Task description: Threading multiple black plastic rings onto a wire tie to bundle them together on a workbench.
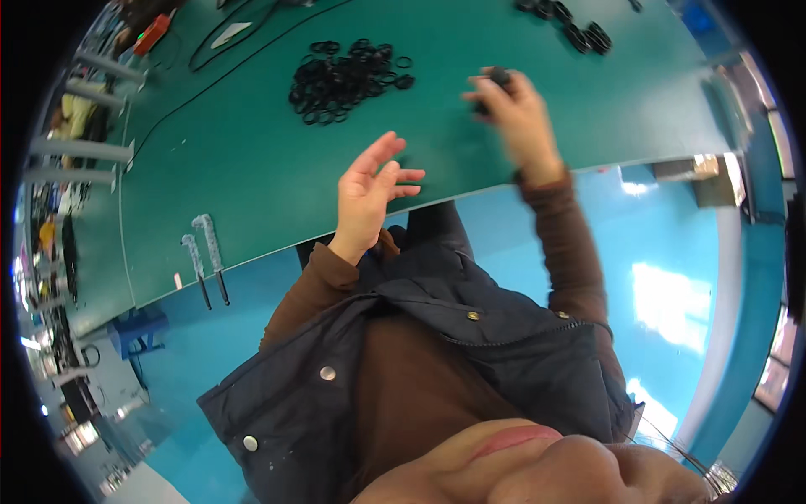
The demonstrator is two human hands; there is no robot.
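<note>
My right hand, slightly smeared by motion, is closed around a small black round part above the green table. The part's exact kind is hard to make out between the fingers. Near the table's front edge, my left hand holds nothing, its fingers apart and pointing right. Beyond it lies a loose pile of thin black rings, a few of them set apart at its right side. Several thicker black ring-shaped pieces rest at the far right.
Two tools with fluffy grey heads and black handles lie over the front edge of the green table at left. A black cable crosses the far left. Past the left edge stand grey metal bars and a blue stool.
</note>
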